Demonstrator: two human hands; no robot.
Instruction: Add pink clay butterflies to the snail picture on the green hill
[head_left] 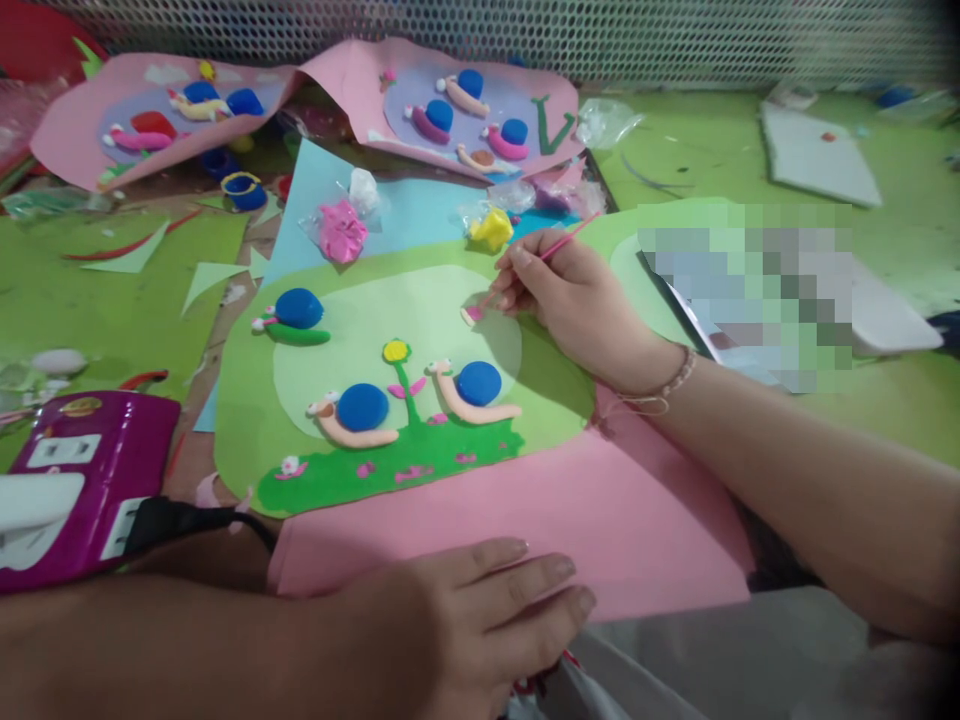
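My right hand (566,295) pinches a thin pink stick tool (559,245), its tip pressing a small pink clay piece (472,315) on the light green oval of a craft picture (375,330). The picture shows clay snails with blue bottle-cap shells (363,407), a yellow-headed flower (396,352) and green clay grass (405,460), mounted on pink paper (600,520). My left hand (480,610) rests flat on the near edge of the pink paper, fingers stretched out and holding nothing.
Bags of pink clay (342,232) and yellow clay (491,230) lie behind the picture. Two finished snail pictures (465,110) lean at the back. A purple device (82,470) with a black cable sits at the left. Green paper scraps litter the table.
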